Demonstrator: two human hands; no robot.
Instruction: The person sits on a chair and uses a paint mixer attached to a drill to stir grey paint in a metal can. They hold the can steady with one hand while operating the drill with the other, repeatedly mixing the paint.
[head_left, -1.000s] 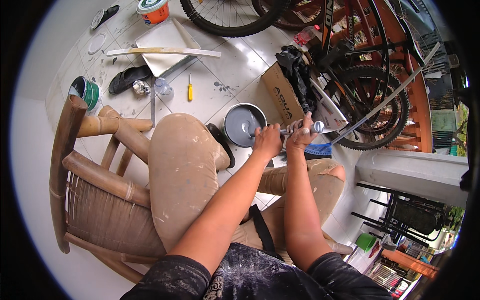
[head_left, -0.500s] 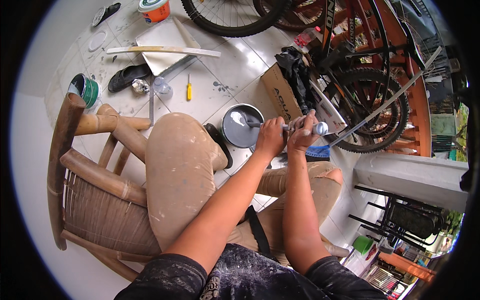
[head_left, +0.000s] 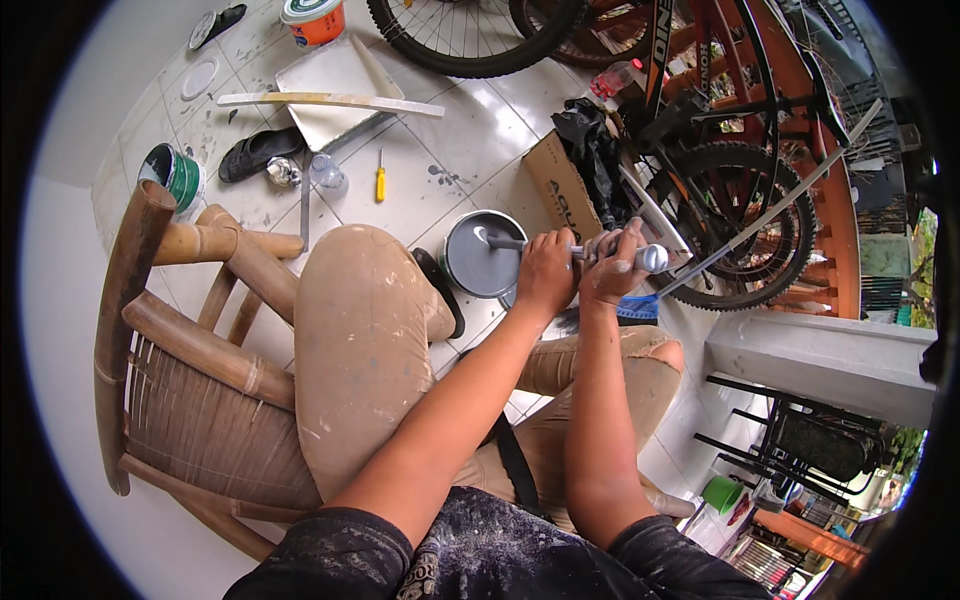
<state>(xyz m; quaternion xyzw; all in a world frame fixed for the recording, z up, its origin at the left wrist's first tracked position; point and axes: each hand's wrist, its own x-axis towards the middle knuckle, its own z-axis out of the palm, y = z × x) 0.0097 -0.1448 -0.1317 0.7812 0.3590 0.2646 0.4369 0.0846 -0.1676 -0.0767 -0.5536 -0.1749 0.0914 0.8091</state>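
A bucket [head_left: 445, 262] of grey paint [head_left: 478, 266] stands on the floor between my feet, with a small pale streak on the paint. One end of a grey metal pipe [head_left: 655, 260] dips into it; the pipe slants up to the right, and its round top end points toward me. My left hand [head_left: 547, 268] is wrapped round the pipe nearer the bucket. Closed on it closer to the top end is my right hand [head_left: 611, 264], smudged with paint. The pipe's tip is hidden under the paint.
An open cardboard box [head_left: 566, 185] with a black plastic bag [head_left: 590, 150] stands just beyond the bucket. Bicycles fill the far right. A yellow screwdriver [head_left: 380, 184], a clear bottle [head_left: 327, 176] and a paint tray [head_left: 340, 95] lie ahead. The bamboo chair [head_left: 200, 345] is at left.
Both hands and the pipe have shifted slightly to the right. The pale streak on the paint has shrunk and blended into the grey.
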